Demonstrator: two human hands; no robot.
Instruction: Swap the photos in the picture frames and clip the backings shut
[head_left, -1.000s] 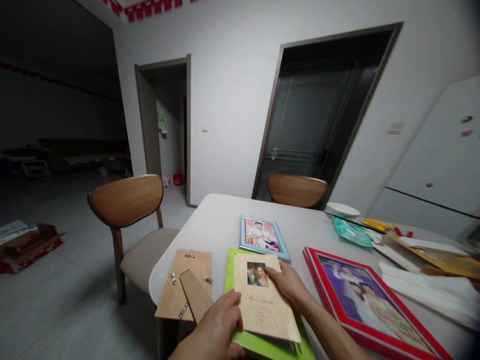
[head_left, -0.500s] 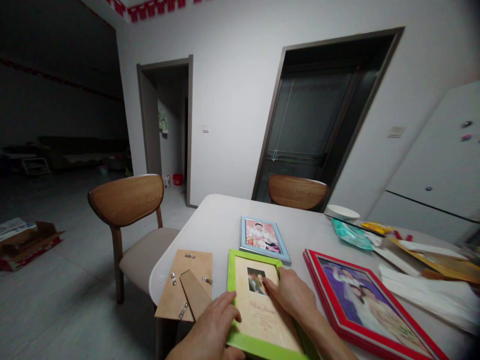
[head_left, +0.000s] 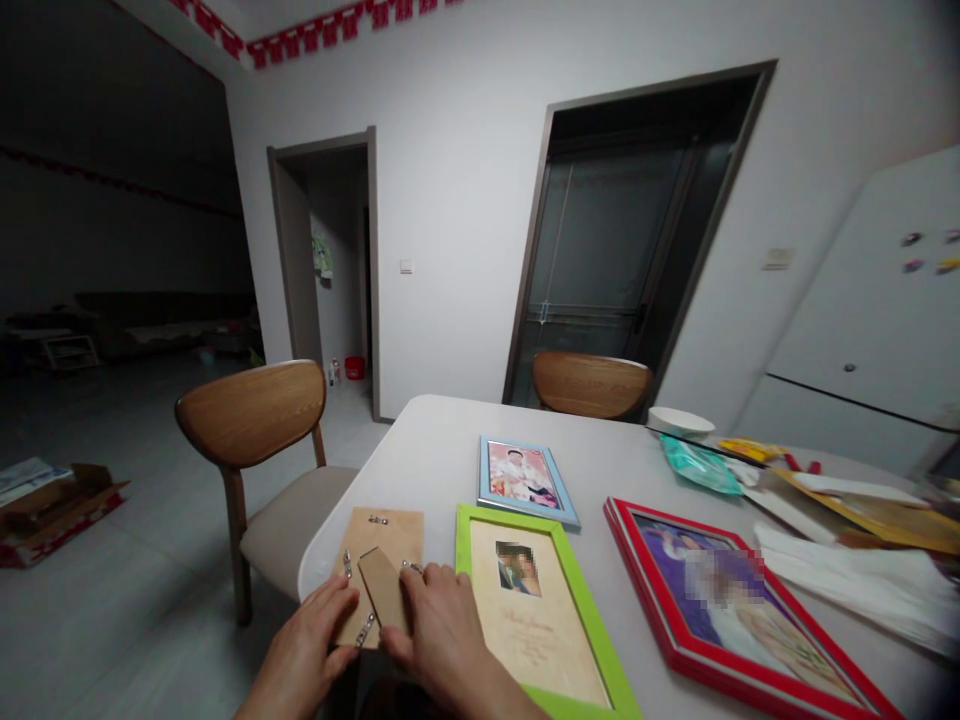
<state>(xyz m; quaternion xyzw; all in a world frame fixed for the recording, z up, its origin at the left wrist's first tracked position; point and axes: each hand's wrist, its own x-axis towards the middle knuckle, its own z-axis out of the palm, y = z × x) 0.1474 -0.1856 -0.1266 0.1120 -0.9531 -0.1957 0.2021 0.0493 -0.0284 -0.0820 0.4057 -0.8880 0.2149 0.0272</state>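
My left hand (head_left: 311,640) rests its fingers on the left edge of a brown photo-frame backing board (head_left: 401,528), near the table's edge. On the opposite side my right hand (head_left: 446,625) holds the board's right edge, fingers by a metal clip, thumb beside the slanted stand leg (head_left: 384,580). Metal clips show along the board's sides. Just right of it lies a lime-green photo frame (head_left: 589,610), face up, with a cream printed sheet (head_left: 525,640) and small photo inside. Its lower left part is hidden behind my right hand.
A light-blue photo frame (head_left: 529,511) lies behind the green one. To the right is a thick red photo frame (head_left: 667,630). Farther right are a teal plastic packet (head_left: 697,465), a white bowl (head_left: 681,422) and papers. Wooden chairs (head_left: 251,412) stand at the left and far sides.
Both hands have left the green frame and moved left onto the backing board. The green frame now lies on the table untouched or nearly so. The view has tilted slightly.
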